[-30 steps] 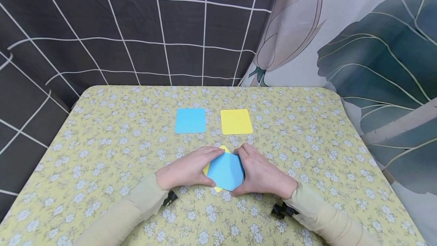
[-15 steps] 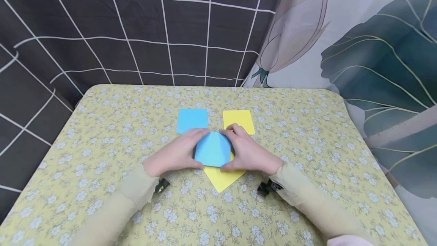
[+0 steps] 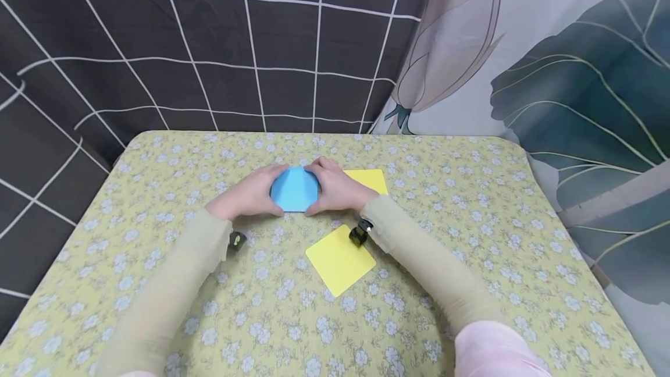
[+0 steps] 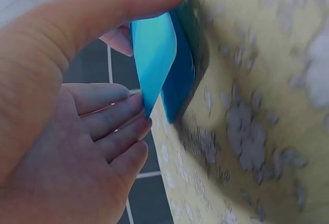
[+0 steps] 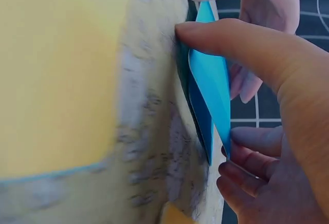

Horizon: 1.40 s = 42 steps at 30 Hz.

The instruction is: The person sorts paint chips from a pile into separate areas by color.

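A square blue card point(image 3: 295, 189) is held between my two hands at the back left of the table, slightly bent. My left hand point(image 3: 252, 192) grips its left side, thumb at the near edge and fingers at the far edge. On the opposite side, my right hand point(image 3: 337, 187) holds it the same way. Just beneath, another blue card point(image 4: 181, 75) lies on the cloth in the left wrist view, a narrow gap apart from the held one. A yellow card point(image 3: 339, 263) lies turned like a diamond nearer the front, partly under the right wrist camera.
Another yellow card point(image 3: 370, 179) lies at the back, partly hidden by my right hand and forearm. A yellow flowered cloth point(image 3: 157, 237) covers the table. Behind hangs a dark gridded curtain point(image 3: 209, 34); a printed leaf curtain point(image 3: 576, 103) hangs at the right.
Both hands have carried the blue card from over the diamond-turned yellow card, away and to the left, over the blue card at the back. The yellow card beneath is now uncovered.
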### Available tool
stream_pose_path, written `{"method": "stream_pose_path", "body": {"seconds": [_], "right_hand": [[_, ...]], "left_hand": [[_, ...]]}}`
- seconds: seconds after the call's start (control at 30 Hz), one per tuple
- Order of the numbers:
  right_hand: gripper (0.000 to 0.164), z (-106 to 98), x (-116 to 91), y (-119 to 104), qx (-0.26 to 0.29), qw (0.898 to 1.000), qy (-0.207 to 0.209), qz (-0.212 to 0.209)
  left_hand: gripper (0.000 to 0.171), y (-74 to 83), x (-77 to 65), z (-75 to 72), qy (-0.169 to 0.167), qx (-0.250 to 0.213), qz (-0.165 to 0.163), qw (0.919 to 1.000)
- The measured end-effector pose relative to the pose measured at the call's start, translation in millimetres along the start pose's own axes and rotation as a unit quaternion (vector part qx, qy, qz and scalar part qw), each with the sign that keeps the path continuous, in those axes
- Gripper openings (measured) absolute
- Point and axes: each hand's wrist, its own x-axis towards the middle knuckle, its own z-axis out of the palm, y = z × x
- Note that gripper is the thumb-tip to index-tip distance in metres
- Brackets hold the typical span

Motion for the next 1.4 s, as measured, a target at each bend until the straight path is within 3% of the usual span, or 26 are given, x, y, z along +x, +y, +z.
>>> {"method": "stream_pose_path", "body": {"seconds": [0.23,0.43,0.57,0.7,0.97,1.17,1.4], "right_hand": [[0.1,-6.0,21.2,-1.0,-0.017,0.999,-0.034,0.019],[0.096,-7.1,33.2,0.6,-0.021,0.999,-0.046,0.019],[0.095,-7.4,38.4,0.2,-0.02,0.998,-0.048,0.029],[0.095,-6.0,39.6,-0.8,-0.014,0.998,-0.049,0.04],[0.103,-1.3,37.3,-4.5,0.018,0.999,-0.01,0.049],[0.106,-3.3,33.1,-8.6,0.035,0.996,0.01,0.085],[0.099,-6.1,30.1,-16.8,0.059,0.994,0.011,0.093]], "left_hand": [[0.106,-7.6,14.5,-9.8,-0.028,0.003,-0.031,0.9991],[0.1,-12.4,21.9,-12.6,-0.044,-0.005,-0.024,0.9988],[0.101,-13.8,23.5,-12.6,-0.038,-0.006,-0.015,0.9991],[0.103,-10.9,25.1,-9.2,-0.032,-0.005,-0.026,0.9991],[0.106,-2.7,25.4,-3.7,-0.019,0.005,-0.045,0.9988],[0.108,-0.9,20.8,-3.9,0.0,0.015,-0.053,0.9985],[0.105,5.2,21.7,-1.4,0.005,0.024,-0.024,0.9994]]}}
